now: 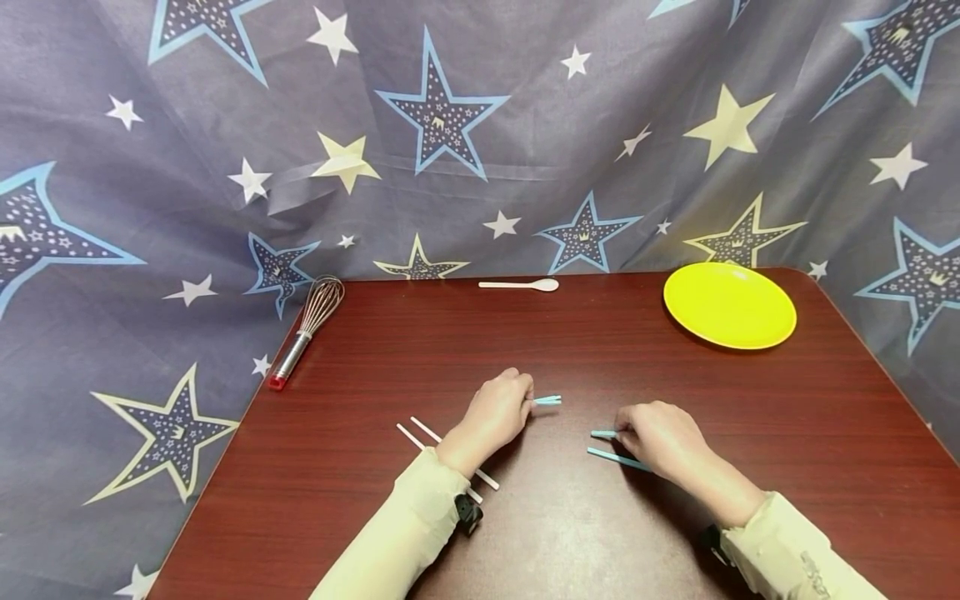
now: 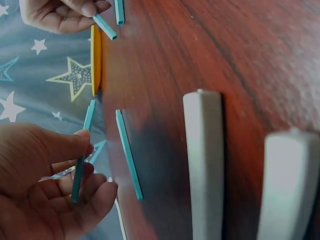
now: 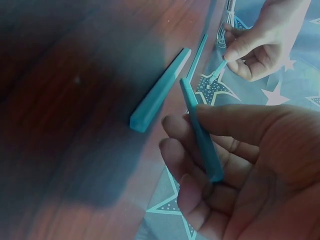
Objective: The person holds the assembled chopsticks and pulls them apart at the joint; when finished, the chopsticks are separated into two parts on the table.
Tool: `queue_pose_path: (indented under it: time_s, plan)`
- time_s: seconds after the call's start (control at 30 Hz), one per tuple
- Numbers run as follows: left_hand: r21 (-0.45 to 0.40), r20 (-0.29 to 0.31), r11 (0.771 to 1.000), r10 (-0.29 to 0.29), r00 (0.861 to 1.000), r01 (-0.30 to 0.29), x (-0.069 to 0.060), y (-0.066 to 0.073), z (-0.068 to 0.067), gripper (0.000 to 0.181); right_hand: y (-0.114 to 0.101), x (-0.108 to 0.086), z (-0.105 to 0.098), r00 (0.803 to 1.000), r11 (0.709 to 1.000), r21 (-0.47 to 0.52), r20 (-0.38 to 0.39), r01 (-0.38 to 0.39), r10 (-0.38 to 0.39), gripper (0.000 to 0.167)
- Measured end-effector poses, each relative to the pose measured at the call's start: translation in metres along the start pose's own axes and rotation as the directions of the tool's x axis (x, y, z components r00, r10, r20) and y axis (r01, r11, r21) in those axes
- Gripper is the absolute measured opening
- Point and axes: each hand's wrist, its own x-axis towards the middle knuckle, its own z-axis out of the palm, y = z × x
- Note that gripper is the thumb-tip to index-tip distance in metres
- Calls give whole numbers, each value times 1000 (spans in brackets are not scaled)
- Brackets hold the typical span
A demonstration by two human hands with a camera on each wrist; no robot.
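Note:
My left hand (image 1: 498, 412) pinches a teal chopstick (image 2: 78, 177) between thumb and fingers, just above the table. Beside it a second teal chopstick (image 2: 130, 156) lies on the wood. My right hand (image 1: 663, 437) pinches another teal chopstick (image 3: 204, 142), its far end pointing toward the left hand. Below that one, a further teal chopstick (image 1: 617, 457) rests on the table, partly covered by the right hand in the head view. Two white chopsticks (image 1: 426, 429) lie side by side under my left wrist, which hides their middle parts; their thick ends (image 2: 204, 125) loom large in the left wrist view.
At the back left edge lies a whisk (image 1: 303, 333) with a red handle tip. A white spoon (image 1: 517, 285) lies along the back edge. The yellow plate (image 1: 730, 306) sits at the back right. A star-patterned cloth (image 1: 450, 208) hangs behind the dark red wooden table (image 1: 450, 342).

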Motion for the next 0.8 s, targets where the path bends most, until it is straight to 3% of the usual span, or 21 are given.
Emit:
queue_pose_path:
  time_s: [0.37,0.8]
  plan:
    - [107,43,992,-77,996,72,9,5,10,24,-2,0,2,1000,1000,-28,8,-7,8,15]
    - [144,77,988,-68,995,56,11,5,10,26,1,-1,6,999,1000,-8,39,6,-6,19]
